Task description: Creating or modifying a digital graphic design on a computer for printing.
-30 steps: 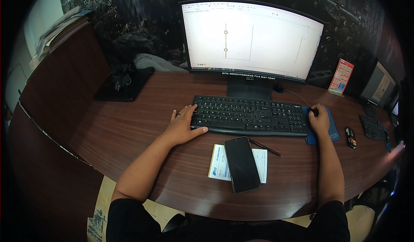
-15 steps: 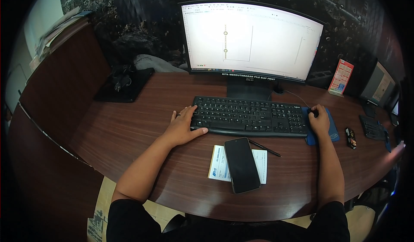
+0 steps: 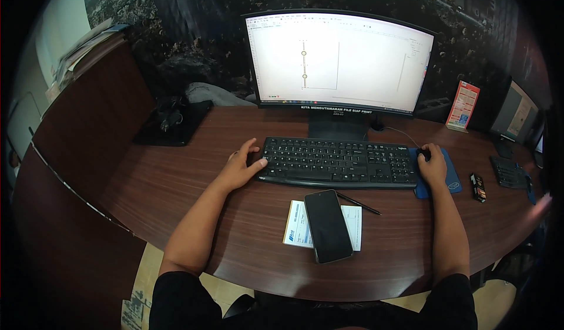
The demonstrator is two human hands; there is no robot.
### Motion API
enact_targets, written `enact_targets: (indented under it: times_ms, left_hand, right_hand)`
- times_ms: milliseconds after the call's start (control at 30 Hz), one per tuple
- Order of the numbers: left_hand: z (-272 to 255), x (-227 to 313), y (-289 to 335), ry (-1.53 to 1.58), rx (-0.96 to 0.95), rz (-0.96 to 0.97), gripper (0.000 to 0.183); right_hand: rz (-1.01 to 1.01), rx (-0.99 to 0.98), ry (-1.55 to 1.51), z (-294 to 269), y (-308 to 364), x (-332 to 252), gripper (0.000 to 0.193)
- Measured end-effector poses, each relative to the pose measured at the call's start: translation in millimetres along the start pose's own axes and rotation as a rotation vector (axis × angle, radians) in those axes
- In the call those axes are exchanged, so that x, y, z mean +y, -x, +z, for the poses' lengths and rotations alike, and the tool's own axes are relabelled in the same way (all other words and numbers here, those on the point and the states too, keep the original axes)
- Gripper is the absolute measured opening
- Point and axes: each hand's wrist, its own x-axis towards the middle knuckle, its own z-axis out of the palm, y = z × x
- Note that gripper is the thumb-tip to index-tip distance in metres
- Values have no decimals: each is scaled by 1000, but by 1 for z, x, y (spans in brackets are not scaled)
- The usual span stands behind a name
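My left hand is at the left end of the black keyboard, fingers apart and holding nothing. Its thumb lies over the keys near that edge, and the other fingers reach up beside it. On the blue mouse pad, my right hand is closed over a dark mouse, which it mostly covers. Behind the keyboard stands a curved monitor, lit with a mostly white page bearing two small round marks on a vertical line.
In front of the keyboard, a black phone lies on a paper pad, with a dark pencil beside it. To the right are a small black box, a standing calendar and a second keyboard. A wooden partition rises at left.
My left hand has shifted left, its fingers coming off the keyboard's left edge and its thumb moving up onto the keys. My right hand stays on the mouse. The view has tilted slightly.
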Motion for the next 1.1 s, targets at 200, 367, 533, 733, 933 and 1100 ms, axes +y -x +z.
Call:
enact_targets:
  times_ms: [200, 367, 533, 733, 933, 1100]
  left_hand:
    - [-4, -29, -16, 586, 214, -134, 73]
    - [-6, -33, -36, 518, 357, -198, 67]
    - [-5, -47, -44, 630, 540, -349, 64]
    - [6, -58, -54, 616, 422, -205, 65]
    - [5, -59, -44, 433, 438, -238, 63]
    - [3, -59, -42, 401, 436, -239, 61]
  right_hand:
    - [-41, 5, -30, -1, -1, 2, 27]
    - [-375, 350, -136, -20, -7, -42, 26]
    - [-868, -304, -856, -110, 54, -227, 14]
    - [-1649, -471, -1373, -175, 129, -306, 31]
    - [-1642, -395, -1499, -183, 136, -291, 36]
    - [-1556, -585, -1656, -163, 143, -263, 79]
